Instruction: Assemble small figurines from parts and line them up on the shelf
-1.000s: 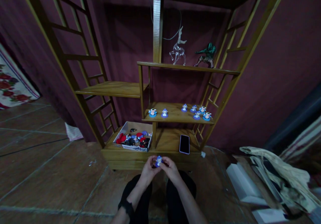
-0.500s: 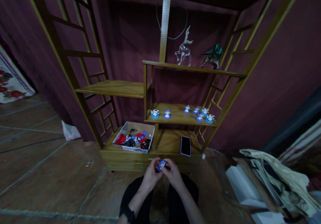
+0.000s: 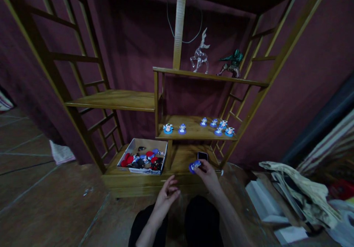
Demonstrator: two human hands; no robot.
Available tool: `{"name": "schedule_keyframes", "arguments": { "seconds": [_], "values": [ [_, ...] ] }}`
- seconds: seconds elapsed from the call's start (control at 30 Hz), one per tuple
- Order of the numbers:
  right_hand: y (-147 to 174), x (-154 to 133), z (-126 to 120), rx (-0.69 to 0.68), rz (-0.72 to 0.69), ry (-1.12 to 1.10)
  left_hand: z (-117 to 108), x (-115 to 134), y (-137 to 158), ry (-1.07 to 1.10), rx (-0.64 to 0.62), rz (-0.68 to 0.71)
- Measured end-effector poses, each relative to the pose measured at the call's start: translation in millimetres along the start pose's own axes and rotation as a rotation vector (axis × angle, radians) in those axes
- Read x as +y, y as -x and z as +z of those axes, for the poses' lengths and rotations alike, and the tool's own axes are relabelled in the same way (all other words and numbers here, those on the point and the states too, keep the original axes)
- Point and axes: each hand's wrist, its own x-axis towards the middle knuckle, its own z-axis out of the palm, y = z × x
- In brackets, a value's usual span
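Observation:
My right hand pinches a small blue-and-white figurine on a round purple base, held tilted in front of the lower shelf. Empty, with its fingers apart, my left hand hovers over my knees. Several similar figurines stand on the middle shelf, among them a blue-and-white one and a pink-and-blue one at the left end. Behind my right hand a phone lies partly hidden on the bottom shelf. An open cardboard box to the left holds red, black and purple figurine pieces.
Above, a clear deer figure and a green crouching figure stand on the upper shelf. A bare wooden shelf sits at left. White boxes and a pale cloth bag lie on the floor at right.
My hands have parted. The right one has carried the figurine up and rightward, now covering part of the phone; the left has let go and opened. The view has shifted slightly.

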Motion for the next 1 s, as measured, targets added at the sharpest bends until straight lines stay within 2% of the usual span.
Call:
{"name": "schedule_keyframes", "arguments": {
  "seconds": [0.13, 0.23, 0.33, 0.47, 0.7, 1.0],
  "values": [
    [-53.7, -42.8, -28.7, 0.057, -0.126, 0.011, -5.5, -3.1, -7.6, 0.01, -0.074, -0.027],
    [-95.9, -59.8, -37.6, 0.083, -0.167, -0.024, -6.7, -4.1, -10.8, -0.006, -0.103, -0.055],
    [-132.8, -61.9, -34.1, 0.095, -0.194, 0.015, -4.6, -1.4, -10.2, -0.022, -0.111, -0.064],
    [-166.0, -52.8, -20.8, 0.039, -0.175, 0.116, -1.1, 4.5, -7.1, -0.022, -0.118, -0.056],
    [-183.6, -38.2, -9.0, 0.041, -0.231, 0.414, -0.3, 11.6, -5.9, -0.046, -0.1, -0.089],
    [-187.4, -34.8, -11.0, 0.01, -0.213, 0.478, -1.9, 15.3, -6.6, -0.067, -0.124, -0.094]
  ]
}}
